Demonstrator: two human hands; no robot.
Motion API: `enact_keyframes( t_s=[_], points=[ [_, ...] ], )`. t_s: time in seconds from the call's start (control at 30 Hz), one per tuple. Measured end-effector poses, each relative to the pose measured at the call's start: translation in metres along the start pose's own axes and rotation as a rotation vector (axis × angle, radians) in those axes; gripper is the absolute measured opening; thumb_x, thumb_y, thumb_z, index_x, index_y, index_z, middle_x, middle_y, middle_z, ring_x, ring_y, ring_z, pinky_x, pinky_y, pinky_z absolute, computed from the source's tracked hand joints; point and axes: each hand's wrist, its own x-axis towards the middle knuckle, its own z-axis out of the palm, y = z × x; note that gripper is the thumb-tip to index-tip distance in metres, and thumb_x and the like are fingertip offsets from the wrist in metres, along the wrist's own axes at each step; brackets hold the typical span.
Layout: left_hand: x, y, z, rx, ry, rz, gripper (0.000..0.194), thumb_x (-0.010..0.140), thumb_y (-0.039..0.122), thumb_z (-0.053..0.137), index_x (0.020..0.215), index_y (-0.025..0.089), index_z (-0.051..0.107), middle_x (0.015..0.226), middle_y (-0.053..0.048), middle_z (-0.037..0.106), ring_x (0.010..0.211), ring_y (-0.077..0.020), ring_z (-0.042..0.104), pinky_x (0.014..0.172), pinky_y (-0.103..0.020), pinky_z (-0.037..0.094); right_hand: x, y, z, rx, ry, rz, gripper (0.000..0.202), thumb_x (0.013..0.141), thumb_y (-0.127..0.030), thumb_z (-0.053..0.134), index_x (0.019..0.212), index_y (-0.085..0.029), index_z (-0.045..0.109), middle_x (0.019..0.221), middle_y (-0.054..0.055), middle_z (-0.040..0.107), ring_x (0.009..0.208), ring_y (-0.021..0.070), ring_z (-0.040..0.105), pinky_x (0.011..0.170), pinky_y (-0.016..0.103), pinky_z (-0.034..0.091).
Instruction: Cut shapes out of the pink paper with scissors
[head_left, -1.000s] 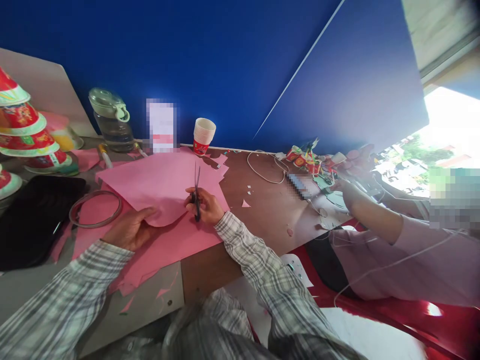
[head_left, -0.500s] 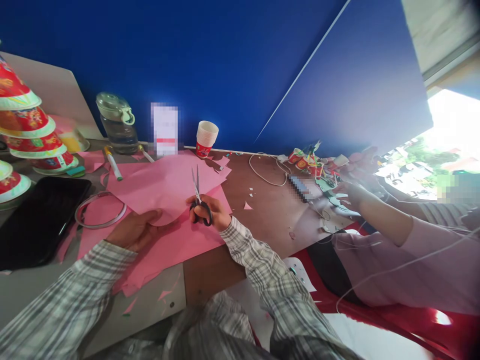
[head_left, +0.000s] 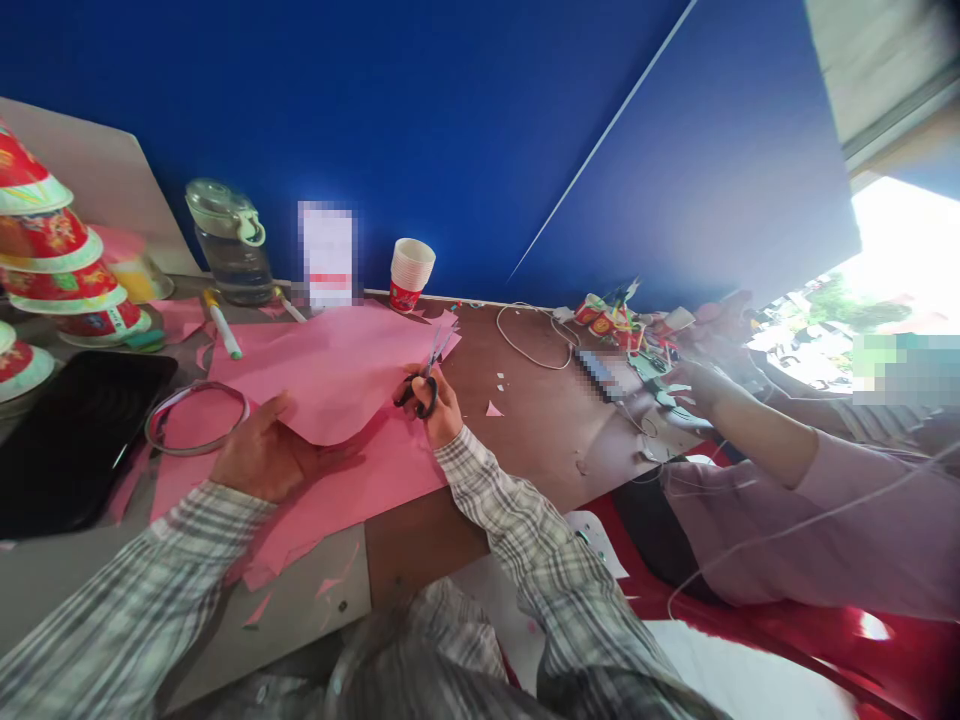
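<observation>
So the left hand (head_left: 259,460) pinches the near edge of the pink paper sheet (head_left: 330,370), lifting it off the desk (head_left: 540,420) so its curved edge hangs free. Right hand (head_left: 439,410) grips the scissors (head_left: 424,380), blades tilted right, slightly parted, beside that edge.

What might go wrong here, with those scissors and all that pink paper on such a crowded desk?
The left hand holds the pink sheet close to where the scissors in the right hand cut, so fingers might get nicked. The sheet is held at one edge only and sags, so the cut could wander or tear. The white cable and a co-worker's hand lie to the right; a wide swing of the blades might catch either.
</observation>
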Motion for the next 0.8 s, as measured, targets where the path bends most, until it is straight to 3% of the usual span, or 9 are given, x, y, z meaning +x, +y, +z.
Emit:
enact_keyframes(
  t_s=[0.1,0.23,0.4,0.5,0.67,0.8],
  points=[
    [0.003,0.004,-0.003,-0.015,-0.034,-0.01,0.028,0.068,0.045,0.049,0.082,0.022,0.057,0.091,-0.008,0.067,0.095,-0.0343,0.055,0.071,-0.065,0.039,0.003,0.005,-0.002,0.052,0.037,-0.008,0.042,0.074,-0.046,0.056,0.099,-0.013,0.05,0.063,0.001,0.059,0.043,0.0065,0.045,0.043,0.021,0.033],
    [0.012,0.0,-0.01,0.078,0.069,-0.029,0.021,0.072,0.031,0.049,0.085,0.016,0.057,0.075,-0.008,0.068,0.076,-0.0251,0.063,0.067,-0.055,0.046,0.002,0.005,-0.002,0.075,0.083,-0.053,0.041,0.076,-0.047,0.052,0.1,-0.013,0.05,0.063,0.001,0.059,0.042,0.0063,0.043,0.041,0.02,0.031],
    [0.014,-0.01,-0.009,0.158,0.126,-0.034,0.016,0.072,0.021,0.046,0.081,0.012,0.056,0.062,-0.008,0.065,0.059,-0.0196,0.063,0.063,-0.047,0.05,0.005,-0.004,-0.007,-0.075,0.312,-0.157,0.044,0.073,-0.048,0.054,0.101,-0.015,0.05,0.064,0.0,0.056,0.047,0.006,0.042,0.044,0.02,0.031],
    [0.012,-0.012,-0.008,0.159,0.108,-0.098,0.019,0.073,0.021,0.043,0.08,0.011,0.057,0.057,-0.01,0.064,0.056,-0.0203,0.063,0.064,-0.046,0.049,0.012,-0.004,-0.012,-0.121,0.392,-0.117,0.046,0.071,-0.05,0.054,0.1,-0.015,0.05,0.06,-0.002,0.051,0.048,0.0061,0.042,0.045,0.019,0.032],
    [0.014,-0.011,-0.01,0.113,0.085,-0.171,0.033,0.073,0.038,0.042,0.09,0.013,0.056,0.062,-0.012,0.066,0.063,-0.0252,0.064,0.065,-0.05,0.048,0.021,0.006,-0.015,-0.117,0.409,-0.002,0.042,0.073,-0.049,0.053,0.094,-0.013,0.051,0.055,-0.004,0.043,0.045,0.0062,0.039,0.045,0.021,0.031],
    [0.015,-0.022,-0.009,0.182,0.123,-0.132,0.027,0.07,0.029,0.05,0.091,0.014,0.056,0.063,-0.01,0.066,0.06,-0.0247,0.064,0.062,-0.049,0.049,0.025,0.011,-0.017,-0.128,0.445,-0.001,0.041,0.071,-0.049,0.054,0.093,-0.014,0.052,0.056,-0.005,0.04,0.048,0.0066,0.036,0.047,0.022,0.032]
  ],
)
